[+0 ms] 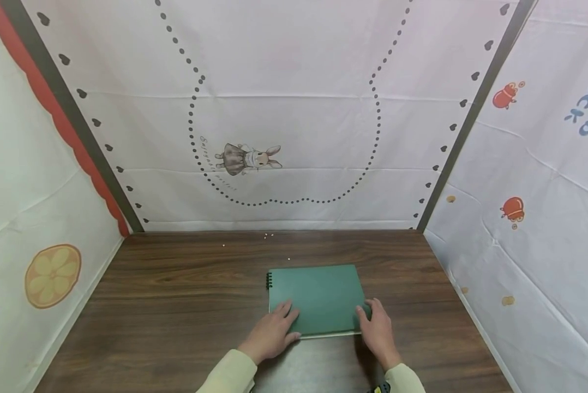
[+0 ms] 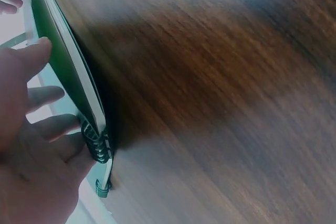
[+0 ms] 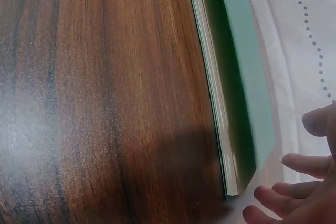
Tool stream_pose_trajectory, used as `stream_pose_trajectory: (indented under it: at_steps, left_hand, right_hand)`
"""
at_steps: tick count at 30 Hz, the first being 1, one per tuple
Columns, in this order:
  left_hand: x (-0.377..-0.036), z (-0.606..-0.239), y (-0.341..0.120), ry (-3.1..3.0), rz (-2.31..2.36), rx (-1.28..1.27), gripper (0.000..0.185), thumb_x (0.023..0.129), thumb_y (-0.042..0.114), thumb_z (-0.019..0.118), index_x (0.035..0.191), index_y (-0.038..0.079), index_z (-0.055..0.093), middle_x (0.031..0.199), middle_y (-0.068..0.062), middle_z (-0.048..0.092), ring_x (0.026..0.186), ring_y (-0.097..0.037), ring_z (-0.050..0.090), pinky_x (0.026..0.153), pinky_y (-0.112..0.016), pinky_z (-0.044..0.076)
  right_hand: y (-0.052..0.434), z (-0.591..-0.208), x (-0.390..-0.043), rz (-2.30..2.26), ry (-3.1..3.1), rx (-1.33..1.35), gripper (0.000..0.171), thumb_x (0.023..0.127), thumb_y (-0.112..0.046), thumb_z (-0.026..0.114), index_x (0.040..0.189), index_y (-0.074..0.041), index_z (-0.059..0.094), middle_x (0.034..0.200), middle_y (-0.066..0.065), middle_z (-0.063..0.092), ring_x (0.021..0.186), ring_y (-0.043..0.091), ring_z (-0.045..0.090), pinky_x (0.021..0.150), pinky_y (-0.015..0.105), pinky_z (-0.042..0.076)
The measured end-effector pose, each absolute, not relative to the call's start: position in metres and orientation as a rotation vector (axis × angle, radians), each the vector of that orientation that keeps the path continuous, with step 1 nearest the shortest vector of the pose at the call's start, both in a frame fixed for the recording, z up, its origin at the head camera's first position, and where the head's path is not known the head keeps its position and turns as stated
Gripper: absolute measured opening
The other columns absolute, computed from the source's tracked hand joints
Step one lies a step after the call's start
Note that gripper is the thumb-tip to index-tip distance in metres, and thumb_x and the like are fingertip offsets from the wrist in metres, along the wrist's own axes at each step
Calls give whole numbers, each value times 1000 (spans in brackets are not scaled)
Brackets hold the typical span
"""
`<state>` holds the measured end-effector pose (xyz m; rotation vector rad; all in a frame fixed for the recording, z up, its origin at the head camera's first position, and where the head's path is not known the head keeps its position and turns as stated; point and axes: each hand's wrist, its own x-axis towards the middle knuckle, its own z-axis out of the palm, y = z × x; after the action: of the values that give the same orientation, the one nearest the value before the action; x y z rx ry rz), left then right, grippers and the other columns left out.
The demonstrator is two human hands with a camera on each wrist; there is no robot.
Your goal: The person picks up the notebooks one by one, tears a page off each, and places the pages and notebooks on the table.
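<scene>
From the head camera, a green spiral-bound notebook (image 1: 318, 297) lay closed and flat on the dark wood-grain table (image 1: 176, 305), right of the middle and near the front edge. Its long axis ran left to right, with the black wire binding along the left short edge. The cover was plain and matte, with no writing visible. The left hand (image 1: 273, 330) rested with relaxed, spread fingers on the near left corner; the right hand (image 1: 378, 329) lay with loosely straight fingers on the near right corner. Behind, a white cloth backdrop (image 1: 294, 125) carried a small rabbit figure (image 1: 247, 159) with tiny script beside it, too small to read. The right cloth wall (image 1: 544, 218) bore blue letters, cut off by the frame.

In the left wrist view, the notebook (image 2: 65, 74) showed edge-on: green cover, pale page block, black coils. The left hand (image 2: 31, 150) lay open beside the binding.

In the right wrist view, the notebook (image 3: 231, 93) showed its stacked cream pages, and the right hand (image 3: 294, 190) hovered spread at its corner.
</scene>
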<state>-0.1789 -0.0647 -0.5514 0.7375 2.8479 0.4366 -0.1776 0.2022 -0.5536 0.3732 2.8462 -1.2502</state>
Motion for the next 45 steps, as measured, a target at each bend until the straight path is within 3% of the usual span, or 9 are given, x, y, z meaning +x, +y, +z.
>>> stream_pose_trajectory:
  at_steps: [5,14,23,25,28,31,33,38,45]
  left_hand:
    - [-179,-551,-66,2841,420,751,50,99,39,51,138,8,53,148,-20,44,135,-37,45,107,-51,41]
    - [-177,-552,-66,2895,420,766,43,103,34,41,136,9,55,143,-16,52,131,-33,51,106,-50,43]
    - [-176,-557,-63,2988,407,764,35,103,28,44,128,11,60,134,-15,60,122,-32,60,98,-49,50]
    - [-176,-557,-62,3011,407,761,33,102,27,44,126,11,61,131,-14,63,118,-31,62,94,-47,53]
    - [-175,-557,-61,3057,415,766,27,102,23,45,118,11,63,113,-10,69,96,-25,69,78,-41,57]
    - [-175,-557,-60,3099,432,771,19,101,19,47,109,10,62,93,-5,69,74,-20,67,59,-34,53]
    - [-174,-557,-60,3110,435,767,16,99,17,49,107,10,61,89,-5,68,69,-20,65,54,-34,51]
    - [-173,-559,-60,3102,430,718,24,96,14,52,118,10,59,112,-12,71,90,-27,71,71,-41,58]
    - [-170,-559,-58,3074,568,595,34,97,13,51,131,9,53,119,-15,69,98,-29,71,83,-43,58]
  right_hand:
    - [202,-553,-180,-1300,2785,470,52,103,-33,44,140,3,39,145,28,41,135,44,40,109,60,35]
    - [203,-551,-181,-1375,2744,503,80,98,-61,32,149,0,23,152,30,29,140,46,31,111,62,30]
    - [202,-552,-179,-1404,2760,485,87,97,-65,26,151,3,18,154,29,26,141,46,28,113,61,26]
    - [201,-552,-178,-1405,2766,477,87,97,-66,23,152,2,18,154,29,27,142,46,28,114,61,26]
    - [200,-553,-177,-1414,2775,461,85,98,-65,21,152,0,19,154,27,28,142,45,28,114,61,25]
    - [199,-553,-177,-1423,2794,438,82,99,-63,20,152,0,20,153,27,31,141,46,29,114,61,25]
    - [198,-553,-176,-1423,2801,425,82,99,-62,20,152,0,21,153,27,31,141,45,29,115,60,24]
    - [196,-554,-175,-1432,2813,394,80,101,-60,20,151,2,22,152,27,33,141,45,31,114,60,26]
    - [196,-557,-173,-1441,2833,363,73,104,-53,19,150,4,25,151,30,33,140,47,32,114,60,27]
